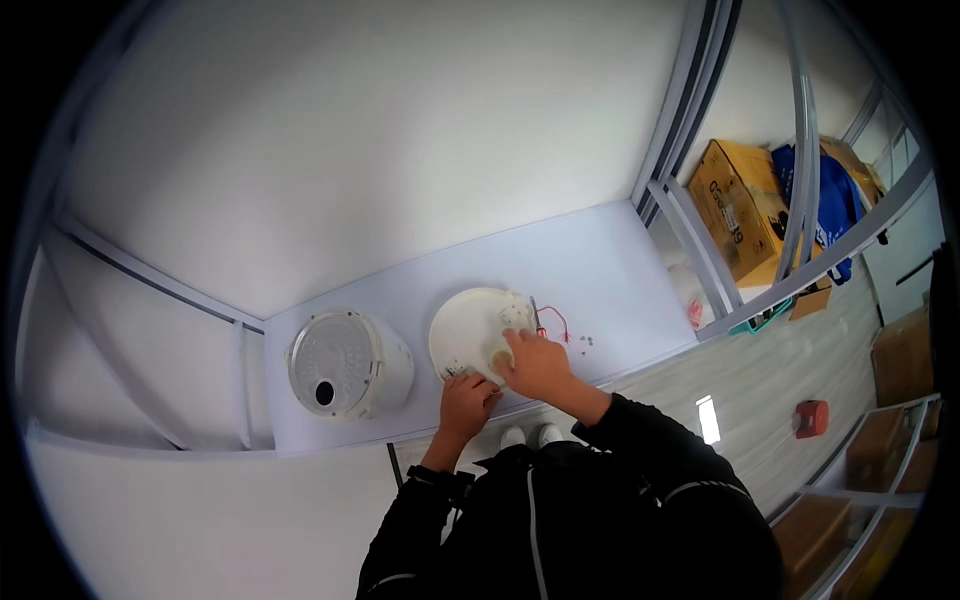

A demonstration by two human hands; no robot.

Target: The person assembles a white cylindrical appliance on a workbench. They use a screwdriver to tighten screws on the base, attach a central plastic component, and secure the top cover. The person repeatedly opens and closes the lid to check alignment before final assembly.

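A round off-white cover [460, 325] lies on the white table, its fittings showing at the right edge. My left hand [467, 408] is closed over its near rim, fingertips beside a small dark fitting. Over the right part of the cover, my right hand [542, 368] has its thumb and fingers bent around a small pale round part [500, 359], whose kind I cannot make out. A red-handled screwdriver [541, 328] lies just past my right hand, beside a thin red wire [564, 322]. Several small screws [585, 346] are scattered to the right.
A white cylindrical appliance body [390, 365] with a perforated metal top stands on the table [620, 260] at left. Grey metal posts frame the workplace. Past the right end are cardboard boxes [735, 210] and a blue bag [838, 200]; a red stool [811, 419] stands on the floor.
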